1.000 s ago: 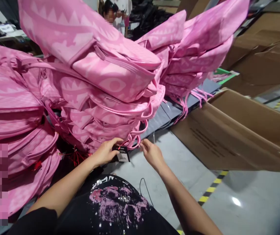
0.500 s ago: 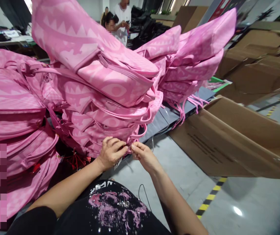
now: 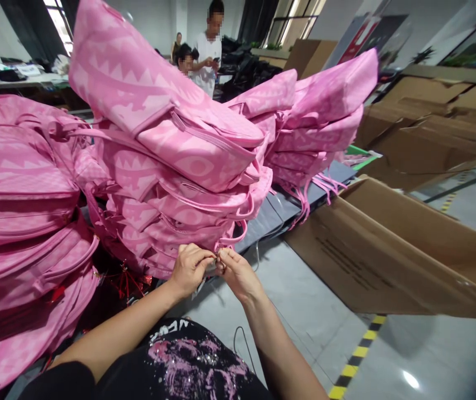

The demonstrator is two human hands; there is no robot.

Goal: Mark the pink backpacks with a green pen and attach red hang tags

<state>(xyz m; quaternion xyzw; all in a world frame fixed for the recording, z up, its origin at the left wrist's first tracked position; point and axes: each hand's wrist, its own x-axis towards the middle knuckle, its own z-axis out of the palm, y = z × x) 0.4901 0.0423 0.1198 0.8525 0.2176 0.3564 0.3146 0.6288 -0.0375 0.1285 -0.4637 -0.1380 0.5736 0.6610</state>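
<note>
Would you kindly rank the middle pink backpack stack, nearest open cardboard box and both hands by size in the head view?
Middle pink backpack stack
Nearest open cardboard box
Left hand, right hand: look alike

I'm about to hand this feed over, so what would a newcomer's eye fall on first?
The pink bags, heaped high across the left and middle of the view. At the middle pile's lower edge, the left hand and right hand bring their fingertips together; what lies between is hard to make out. On the right, a big open carton.
</note>
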